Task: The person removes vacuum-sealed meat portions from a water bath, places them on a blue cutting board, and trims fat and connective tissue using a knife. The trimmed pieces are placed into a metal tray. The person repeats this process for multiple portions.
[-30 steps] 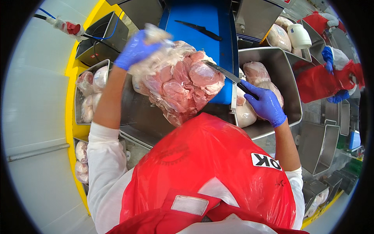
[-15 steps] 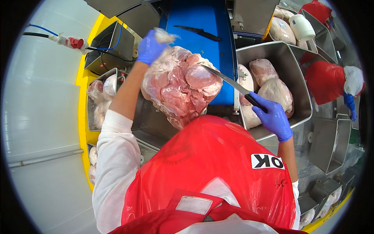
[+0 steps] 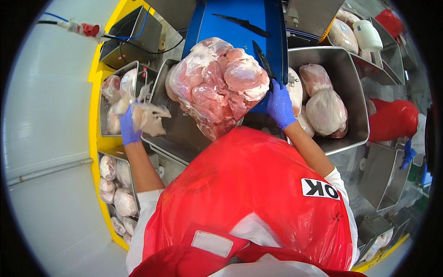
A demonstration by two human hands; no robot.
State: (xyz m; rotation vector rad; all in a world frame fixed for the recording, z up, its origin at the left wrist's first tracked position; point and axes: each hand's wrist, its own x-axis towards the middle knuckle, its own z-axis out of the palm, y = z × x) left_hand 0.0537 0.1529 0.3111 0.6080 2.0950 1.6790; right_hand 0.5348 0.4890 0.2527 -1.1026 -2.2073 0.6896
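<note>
Left hand [image 3: 130,123] has swung from about 10:30 on the meat's dial out to 8 o'clock, taking the pale film [image 3: 154,116] clear of the meat [image 3: 219,87]. Over the same half second, the knife [image 3: 261,56] has shifted off the meat's right lobe to 2 o'clock, its blade now over the blue belt [image 3: 230,9].

Left fingers: holding the film, which we see blurred and ragged, part of it spreading toward 3 o'clock from the glove. Right hand [image 3: 280,104]: between 3 and 4 o'clock, fingers drawn narrow at the end of the black handle; we cannot tell whether they grip it or merely touch.

We find the meat at the belt's near end, its lower tip at 6 o'clock close to the red apron [image 3: 249,184]; contact there we cannot tell.

Surroundings: we log a second knife [image 3: 240,23] lying on the belt just short of 1 o'clock, a steel bin [image 3: 355,115] of wrapped pieces at 3, and a smaller bin [image 3: 102,127] at 9.
</note>
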